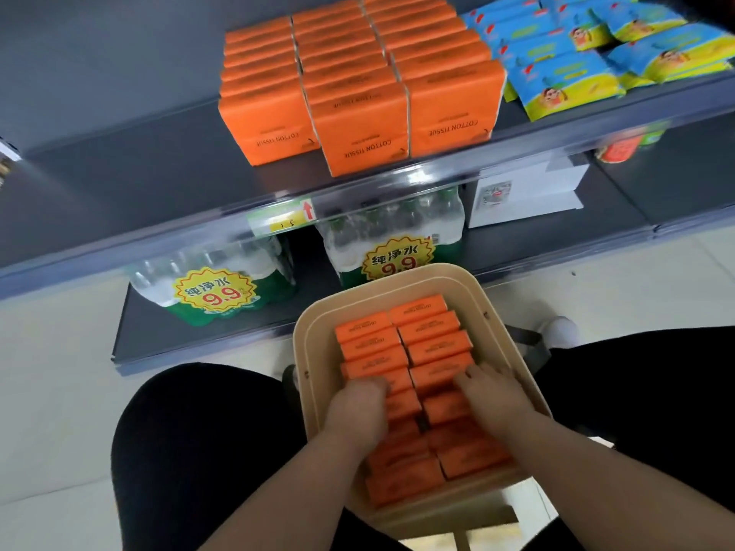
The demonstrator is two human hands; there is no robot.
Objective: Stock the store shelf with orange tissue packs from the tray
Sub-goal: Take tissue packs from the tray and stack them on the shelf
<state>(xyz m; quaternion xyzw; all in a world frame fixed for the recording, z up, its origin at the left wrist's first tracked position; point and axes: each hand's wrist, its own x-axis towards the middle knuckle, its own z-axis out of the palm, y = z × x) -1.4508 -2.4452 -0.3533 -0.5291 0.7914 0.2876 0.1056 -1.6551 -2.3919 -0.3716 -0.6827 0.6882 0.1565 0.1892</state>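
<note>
A beige tray (401, 274) in front of me holds two rows of orange tissue packs (421, 308) standing on edge. My left hand (358, 407) reaches into the left row, its fingers curled down around a pack (397, 381). My right hand (493, 395) is in the right row, fingers curled over a pack (433, 377). On the grey store shelf (159, 180) above, three rows of the same orange packs (362, 125) stand front to back.
Blue and yellow packets (572, 73) lie to the right of the orange packs on the shelf. The left part of that shelf is bare. Below it, shrink-wrapped water bottle packs (210, 280) stand on the bottom shelf. My knees flank the tray.
</note>
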